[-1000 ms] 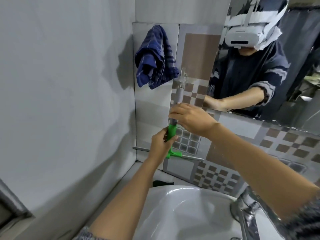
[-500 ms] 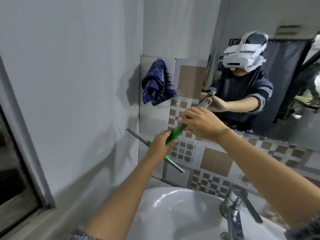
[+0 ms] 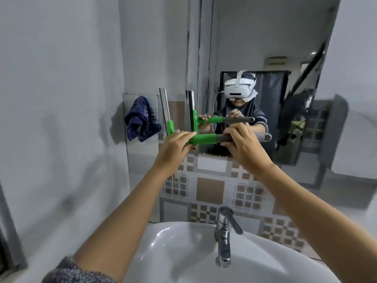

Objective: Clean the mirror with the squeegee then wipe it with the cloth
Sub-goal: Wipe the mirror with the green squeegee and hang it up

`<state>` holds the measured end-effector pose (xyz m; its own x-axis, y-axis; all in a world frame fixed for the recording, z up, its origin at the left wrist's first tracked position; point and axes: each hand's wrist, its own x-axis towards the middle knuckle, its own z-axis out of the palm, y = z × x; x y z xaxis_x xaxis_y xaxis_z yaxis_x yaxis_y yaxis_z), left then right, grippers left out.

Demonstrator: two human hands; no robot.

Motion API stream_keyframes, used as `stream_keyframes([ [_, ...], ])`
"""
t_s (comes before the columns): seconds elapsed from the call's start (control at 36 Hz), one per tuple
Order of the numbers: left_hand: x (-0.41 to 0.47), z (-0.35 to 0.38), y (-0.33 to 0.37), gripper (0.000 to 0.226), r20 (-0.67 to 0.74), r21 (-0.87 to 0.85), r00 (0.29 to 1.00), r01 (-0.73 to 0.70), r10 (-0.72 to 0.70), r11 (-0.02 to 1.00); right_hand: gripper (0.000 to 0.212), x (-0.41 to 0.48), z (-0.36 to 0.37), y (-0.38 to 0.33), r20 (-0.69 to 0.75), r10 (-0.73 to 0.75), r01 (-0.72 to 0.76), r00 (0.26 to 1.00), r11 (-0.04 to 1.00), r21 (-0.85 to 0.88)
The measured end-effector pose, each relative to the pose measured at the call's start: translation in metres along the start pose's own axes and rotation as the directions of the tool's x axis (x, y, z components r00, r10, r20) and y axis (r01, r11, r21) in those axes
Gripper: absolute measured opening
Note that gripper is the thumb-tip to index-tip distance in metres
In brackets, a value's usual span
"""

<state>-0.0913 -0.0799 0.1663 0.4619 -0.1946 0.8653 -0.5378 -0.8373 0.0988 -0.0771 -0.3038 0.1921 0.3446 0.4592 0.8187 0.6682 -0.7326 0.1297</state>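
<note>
squeegee (image 3: 204,139) at mirror (image 3: 255,41) left edge, blade (image 3: 164,108) upright, seemingly off glass | left hand (image 3: 175,149) grips green neck, right hand (image 3: 242,148) grips grey handle | do: seat blade flat, pull evenly rightward | cloth (image 3: 140,119) hangs beside mirror

White basin (image 3: 173,252), chrome tap (image 3: 223,242) at its rear, patterned tiles (image 3: 210,190) behind, perhaps a window frame (image 3: 12,242) leftward.

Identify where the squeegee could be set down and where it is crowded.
Bare: the sink left of the tap. Crowded: the lower left of the mirror, where left hand and right hand grip the squeegee beside the cloth.
</note>
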Motion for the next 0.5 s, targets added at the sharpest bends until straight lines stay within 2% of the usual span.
stream_keyframes([
  [0.19,0.043,-0.003,0.028,0.042,0.068,-0.108,0.988,-0.132,0.14,0.985,0.029,-0.005,-0.034,0.015,0.008,0.029,-0.028,1.0,0.998,-0.061],
  [0.36,0.083,-0.012,0.03,0.041,0.082,-0.046,0.957,-0.277,0.28,0.96,0.039,0.013,-0.042,0.014,-0.003,0.05,-0.05,0.999,0.998,-0.045],
  [0.5,0.118,-0.022,0.024,0.041,0.089,-0.026,0.932,-0.351,0.352,0.936,0.038,0.038,-0.035,0.016,-0.095,0.088,-0.093,0.992,0.994,-0.055],
])
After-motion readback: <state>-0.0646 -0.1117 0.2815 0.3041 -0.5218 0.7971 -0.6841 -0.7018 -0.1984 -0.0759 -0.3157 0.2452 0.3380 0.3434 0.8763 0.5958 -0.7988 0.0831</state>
